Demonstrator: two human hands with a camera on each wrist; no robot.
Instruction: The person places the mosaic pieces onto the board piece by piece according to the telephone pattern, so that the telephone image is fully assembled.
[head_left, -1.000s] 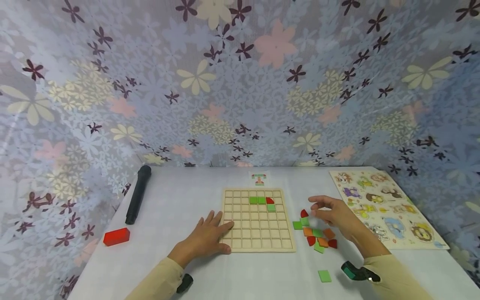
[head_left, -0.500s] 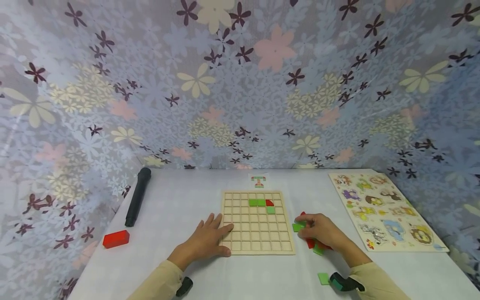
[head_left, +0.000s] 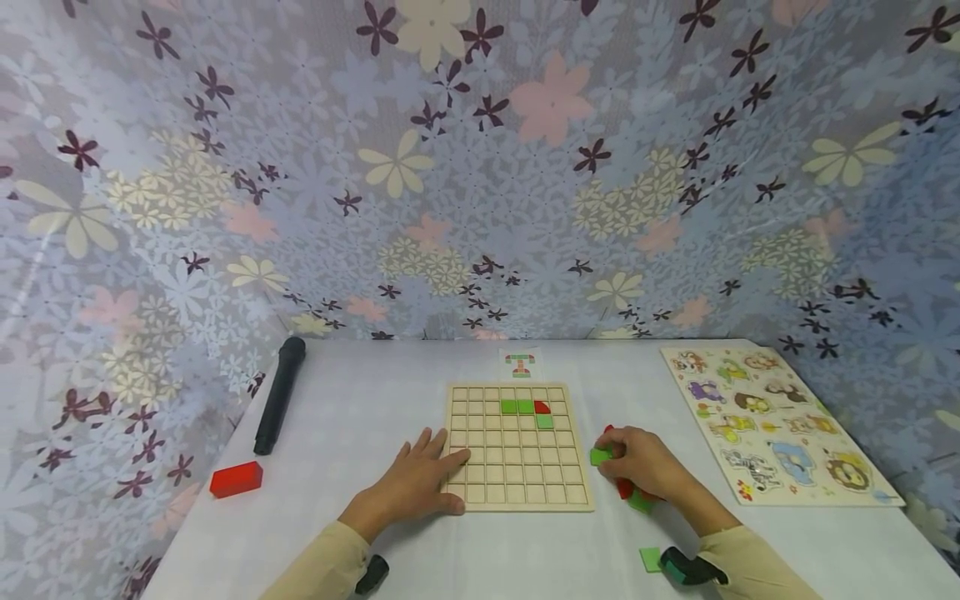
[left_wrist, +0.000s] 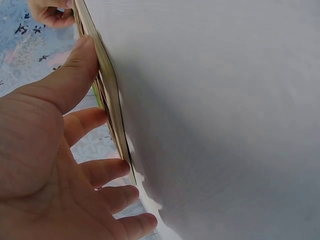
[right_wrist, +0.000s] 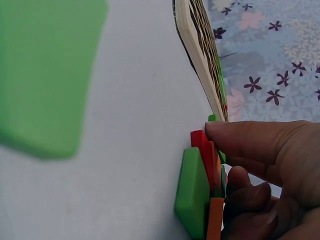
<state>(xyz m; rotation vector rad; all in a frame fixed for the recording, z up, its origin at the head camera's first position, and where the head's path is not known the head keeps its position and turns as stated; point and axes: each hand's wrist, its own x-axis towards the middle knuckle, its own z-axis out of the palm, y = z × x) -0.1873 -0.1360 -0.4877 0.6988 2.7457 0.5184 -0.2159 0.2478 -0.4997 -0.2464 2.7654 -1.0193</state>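
My left hand [head_left: 412,479] lies with fingers spread at the left edge of a wooden grid board [head_left: 487,479], its thumb and forefinger touching the rim. On the board, two green square tiles [head_left: 517,407], a red quarter-round tile [head_left: 542,407] and a lighter green tile [head_left: 544,422] sit in cells. Right of the board, my right hand [head_left: 648,462] reaches into a pile of loose tiles, thumb and forefinger pinching a green tile [right_wrist: 222,157]. Red tiles [right_wrist: 199,142], an orange tile [right_wrist: 215,220] and a thick-looking green tile [right_wrist: 192,192] lie beside the fingers. The hand hides much of the pile.
A small pattern card [head_left: 521,365] lies behind the board. An animal puzzle board [head_left: 772,433] stands at the right. On the left are a black microphone-like stick [head_left: 280,396] and a red block [head_left: 236,480]. One green tile [head_left: 649,559] lies near the right wrist.
My right hand has come down and left from above the tiles into the pile, its fingers closing together there. The left hand stays on the board's edge.
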